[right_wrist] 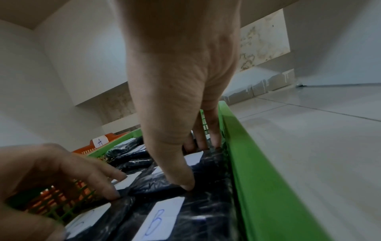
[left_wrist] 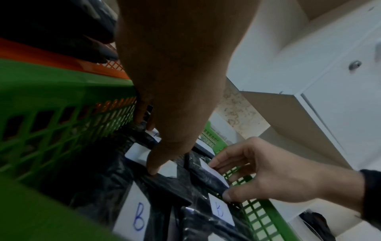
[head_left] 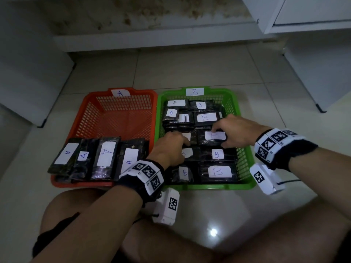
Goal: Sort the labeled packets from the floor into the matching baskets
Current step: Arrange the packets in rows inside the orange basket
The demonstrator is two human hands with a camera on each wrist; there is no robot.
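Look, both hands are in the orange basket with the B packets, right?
Not quite. The head view shows the left hand and right hand in the green basket, touching the B packets. The orange basket holds A packets.

Both forearms reached forward; left hand (head_left: 169, 147) and right hand (head_left: 234, 130) lay palm-down, fingers curled, fingertips pressed downward.

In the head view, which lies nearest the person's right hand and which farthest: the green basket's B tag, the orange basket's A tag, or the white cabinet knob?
From the right hand:
1. B tag, green basket's far rim.
2. A tag, orange basket's far rim, leftward.
3. Cabinet knob, upper right, farthest.
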